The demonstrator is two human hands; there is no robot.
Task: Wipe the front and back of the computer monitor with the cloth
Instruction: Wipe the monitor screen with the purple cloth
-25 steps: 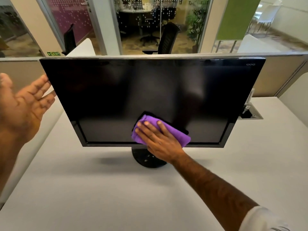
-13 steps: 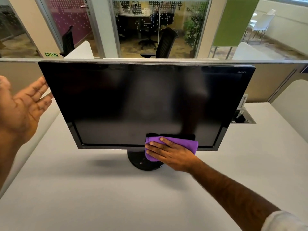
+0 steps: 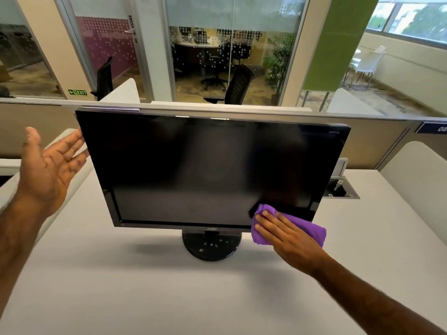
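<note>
Bright daylight, soft shadows — wide-angle edge distortion

Wide black flat-screen computer monitor (image 3: 205, 165) with dark screen, upright on round glossy black base (image 3: 211, 245), on pale grey desk (image 3: 145, 298). Folded purple microfibre cloth (image 3: 312, 229) against lower right corner of screen, overlapping bottom bezel, pressed there under flat right hand (image 3: 287, 234) with straight fingers. Left hand (image 3: 48, 170) spread beside upper left edge of monitor, palm toward it, fingertips at the edge; contact unclear. Recessed metal cable hatch (image 3: 341, 189) in desk behind monitor's right side. Beige partition (image 3: 36, 122) behind, then glass-walled rooms, black office chair (image 3: 238, 85), green exit sign (image 3: 77, 92).
</note>
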